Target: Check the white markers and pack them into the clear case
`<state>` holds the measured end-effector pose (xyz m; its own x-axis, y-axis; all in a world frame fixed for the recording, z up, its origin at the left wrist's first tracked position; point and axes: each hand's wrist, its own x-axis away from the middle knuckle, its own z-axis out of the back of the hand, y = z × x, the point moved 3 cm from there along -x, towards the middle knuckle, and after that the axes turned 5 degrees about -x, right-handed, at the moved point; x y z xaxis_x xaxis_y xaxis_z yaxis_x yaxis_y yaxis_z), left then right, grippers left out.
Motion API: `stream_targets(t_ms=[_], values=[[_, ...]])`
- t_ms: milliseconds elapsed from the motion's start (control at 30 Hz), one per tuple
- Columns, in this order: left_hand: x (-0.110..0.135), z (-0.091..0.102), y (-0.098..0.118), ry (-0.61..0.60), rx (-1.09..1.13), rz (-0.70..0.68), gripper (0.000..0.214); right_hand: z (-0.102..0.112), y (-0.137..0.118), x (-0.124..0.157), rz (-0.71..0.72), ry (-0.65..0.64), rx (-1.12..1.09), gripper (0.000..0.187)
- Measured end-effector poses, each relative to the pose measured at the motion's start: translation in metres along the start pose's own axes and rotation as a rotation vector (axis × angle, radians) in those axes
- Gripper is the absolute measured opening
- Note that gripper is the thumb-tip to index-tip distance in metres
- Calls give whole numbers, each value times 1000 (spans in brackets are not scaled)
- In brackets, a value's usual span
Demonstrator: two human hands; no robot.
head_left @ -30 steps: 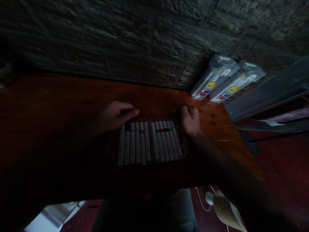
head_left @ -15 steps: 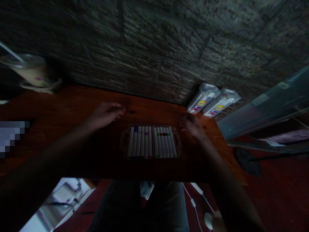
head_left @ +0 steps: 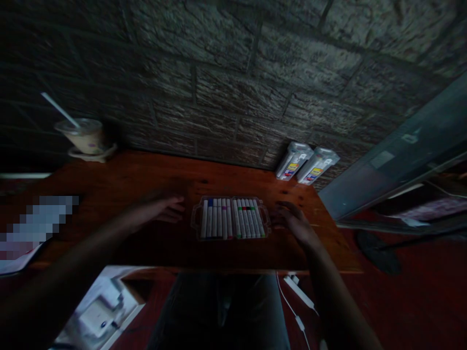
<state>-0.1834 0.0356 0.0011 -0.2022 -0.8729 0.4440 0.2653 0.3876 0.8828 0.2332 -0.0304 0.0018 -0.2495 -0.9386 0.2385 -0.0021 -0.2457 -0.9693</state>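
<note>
A clear plastic case of several white markers [head_left: 232,218] with coloured bands lies flat on the dark wooden desk [head_left: 146,180]. My left hand [head_left: 164,208] hovers just left of the case, fingers stretched towards it, blurred by motion and holding nothing I can see. My right hand [head_left: 292,221] rests at the case's right end, fingers curled near its edge; the dim light hides whether they grip it.
Two more marker cases [head_left: 305,164] lean against the brick wall at the back right. A drink cup with a straw [head_left: 84,136] stands at the back left. Papers lie at the desk's left edge. A glass panel [head_left: 394,160] runs along the right; cables hang below.
The view has pulled back and the case looks smaller. My left hand came off the case's top and dropped to its left side. My right hand slid down beside the right end.
</note>
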Motion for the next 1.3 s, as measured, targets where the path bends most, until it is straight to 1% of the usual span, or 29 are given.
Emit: stream_targets(t_ms=[167,333,533,600,700,800,867,1033,1167,1233,1300], values=[[-1,-10,-3,-97,36,26,54,-8,1,1,14,8,8,27],[-1,-19,1,-151,53,40,53,-10,1,4,21,19,9,30],[-12,-19,-5,-162,56,51,55,-14,6,6,77,37,-5,39],[-14,-19,-9,-162,82,46,52,-17,7,9,90,52,-12,43],[-13,-21,-10,-186,131,16,42,-21,9,16,125,74,-29,52],[-9,-26,-2,-196,167,-42,28,-25,11,25,185,79,-71,56],[-4,-31,7,-201,177,-84,23,-29,11,31,221,65,-114,57],[6,-51,33,-219,99,-151,30,-51,-1,49,340,-7,-159,68],[10,-65,47,-201,-46,-255,28,-77,-11,64,480,-116,-96,75],[11,-71,52,-186,-93,-308,25,-89,-12,69,540,-142,-25,85],[12,-77,55,-185,-103,-352,25,-100,-11,74,593,-139,62,96]])
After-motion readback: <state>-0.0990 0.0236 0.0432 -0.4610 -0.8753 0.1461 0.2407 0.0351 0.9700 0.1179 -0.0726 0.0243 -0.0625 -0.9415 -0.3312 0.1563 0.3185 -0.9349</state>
